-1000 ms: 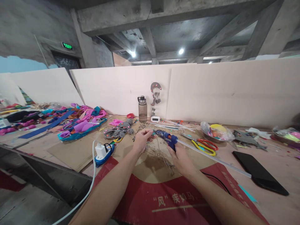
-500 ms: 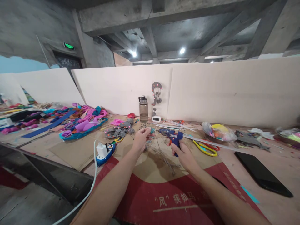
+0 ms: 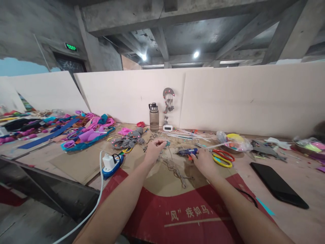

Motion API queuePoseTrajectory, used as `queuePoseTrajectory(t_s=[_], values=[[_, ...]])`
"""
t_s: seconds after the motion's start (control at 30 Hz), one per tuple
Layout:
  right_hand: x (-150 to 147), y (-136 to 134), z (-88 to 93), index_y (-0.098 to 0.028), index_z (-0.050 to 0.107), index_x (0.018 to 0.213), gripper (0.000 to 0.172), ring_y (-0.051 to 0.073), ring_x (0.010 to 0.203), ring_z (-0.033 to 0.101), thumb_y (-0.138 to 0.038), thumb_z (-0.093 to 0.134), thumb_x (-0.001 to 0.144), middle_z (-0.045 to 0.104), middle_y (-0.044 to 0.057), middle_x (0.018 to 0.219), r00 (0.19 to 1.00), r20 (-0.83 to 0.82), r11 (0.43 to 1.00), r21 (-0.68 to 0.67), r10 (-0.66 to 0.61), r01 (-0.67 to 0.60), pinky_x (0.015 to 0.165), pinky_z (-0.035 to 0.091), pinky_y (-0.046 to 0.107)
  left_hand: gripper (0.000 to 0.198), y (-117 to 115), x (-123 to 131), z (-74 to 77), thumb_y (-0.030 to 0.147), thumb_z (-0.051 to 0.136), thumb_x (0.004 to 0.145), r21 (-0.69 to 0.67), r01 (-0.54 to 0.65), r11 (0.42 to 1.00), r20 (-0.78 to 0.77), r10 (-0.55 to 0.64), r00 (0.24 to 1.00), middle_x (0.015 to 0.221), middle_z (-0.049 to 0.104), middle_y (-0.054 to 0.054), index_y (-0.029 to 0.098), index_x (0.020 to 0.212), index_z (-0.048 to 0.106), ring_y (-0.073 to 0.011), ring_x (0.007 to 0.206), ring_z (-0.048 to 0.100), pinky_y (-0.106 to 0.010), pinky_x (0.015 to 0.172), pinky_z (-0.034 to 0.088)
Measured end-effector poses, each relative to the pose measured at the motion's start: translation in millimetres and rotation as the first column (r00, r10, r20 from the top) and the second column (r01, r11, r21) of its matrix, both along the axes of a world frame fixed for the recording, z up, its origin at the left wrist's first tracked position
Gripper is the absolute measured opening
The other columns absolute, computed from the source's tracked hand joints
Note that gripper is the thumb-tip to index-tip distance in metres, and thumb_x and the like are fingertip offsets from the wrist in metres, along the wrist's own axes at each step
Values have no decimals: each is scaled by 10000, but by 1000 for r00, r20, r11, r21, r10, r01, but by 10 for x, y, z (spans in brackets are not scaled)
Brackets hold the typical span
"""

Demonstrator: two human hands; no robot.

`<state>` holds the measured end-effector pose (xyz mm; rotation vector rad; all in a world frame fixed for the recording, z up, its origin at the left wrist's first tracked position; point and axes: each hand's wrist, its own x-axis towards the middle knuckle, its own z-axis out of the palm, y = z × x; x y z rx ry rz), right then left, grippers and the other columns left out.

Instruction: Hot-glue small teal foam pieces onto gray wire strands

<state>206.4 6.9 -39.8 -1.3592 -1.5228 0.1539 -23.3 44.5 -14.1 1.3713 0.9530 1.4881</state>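
Plainly, cardboard (image 3: 158, 185) shows between left hand (image 3: 153, 150) and glue gun (image 3: 190, 151).

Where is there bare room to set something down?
The red cardboard between the left forearm and right forearm, nearer than the string; also the brown cardboard between the fabric pile and blue socket block. It is crowded around the right hand and glue gun, with scissors close by.

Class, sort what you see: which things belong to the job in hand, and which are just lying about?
Seem part of the job:
small teal piece, pinched in the left hand
blue glue gun, right hand on it
grey string on the cardboard

Probably just lying about:
water bottle
smartphone
digital clock
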Motion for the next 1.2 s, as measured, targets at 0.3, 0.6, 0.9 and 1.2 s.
queuePoseTrajectory(t_s=[0.3, 0.6, 0.9, 1.2], values=[[-836, 53, 188, -220, 362, 952, 372, 171, 810, 627, -305, 597, 677, 601, 57, 954, 913, -325, 950, -107, 245, -293, 716, 514, 341, 77, -106, 65, 17, 262, 694, 665, 257, -79, 963, -184, 129, 974, 731, 658, -22, 188, 685, 707, -115, 618, 495, -226, 607, 367], [-1009, -24, 274, -192, 529, 832, 140, 164, 706, 537, -318, 506, 776, 584, 16, 773, 948, -268, 982, -23, 174, -187, 690, 436, 313, 214, -47, 43, 7, 340, 685, 688, 64, 5, 998, -6, -5, 1000, 656, 631, -8, 148, 780, 690, -98, 566, 505, -223, 584, 390], [-949, -4, 333, -181, 580, 769, 180, 163, 693, 504, -337, 496, 804, 585, 20, 748, 972, -186, 989, -14, 144, -150, 661, 383, 288, 283, -8, 84, -39, 359, 737, 633, -80, 205, 975, 188, -187, 964, 610, 595, 6, 138, 802, 683, -79, 532, 490, -210, 528, 385], [-960, -33, 355, -191, 574, 743, 167, 160, 674, 485, -331, 498, 792, 588, 18, 741, 990, -122, 997, -35, 69, -73, 654, 368, 287, 293, -19, 90, -14, 372, 757, 600, -117, 251, 961, 201, -224, 954, 560, 557, 8, 125, 705, 641, -62, 497, 464, -198, 504, 357]])
